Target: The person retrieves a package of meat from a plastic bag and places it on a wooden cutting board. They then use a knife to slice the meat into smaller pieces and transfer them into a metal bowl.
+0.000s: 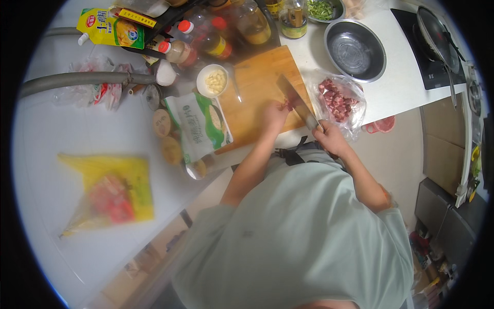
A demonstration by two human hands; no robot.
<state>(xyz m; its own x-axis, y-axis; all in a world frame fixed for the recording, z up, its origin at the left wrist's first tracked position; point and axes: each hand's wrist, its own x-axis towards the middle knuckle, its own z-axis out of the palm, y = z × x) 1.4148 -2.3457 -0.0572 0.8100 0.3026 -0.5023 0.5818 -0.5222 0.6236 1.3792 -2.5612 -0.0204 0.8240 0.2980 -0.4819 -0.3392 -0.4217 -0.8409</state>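
My right hand (329,138) grips the handle of a cleaver (299,101), whose broad blade slants over the right part of a wooden cutting board (251,89). My left hand (274,114) pinches a small piece of raw red meat (286,105) on the board, close beside the blade's left side. Just right of the board lies a clear plastic bag (357,104) with several chunks of raw meat (337,101) in it. A second, thin utensil (237,88) rests near the board's left edge.
A bowl of peeled garlic (212,80) and a white-green food packet (198,125) stand at the board's left. Behind are sauce bottles (218,46). A metal basin (355,50) and an induction cooker (422,50) with a pan (436,38) are rightward. A yellow bag (141,181) lies far left.
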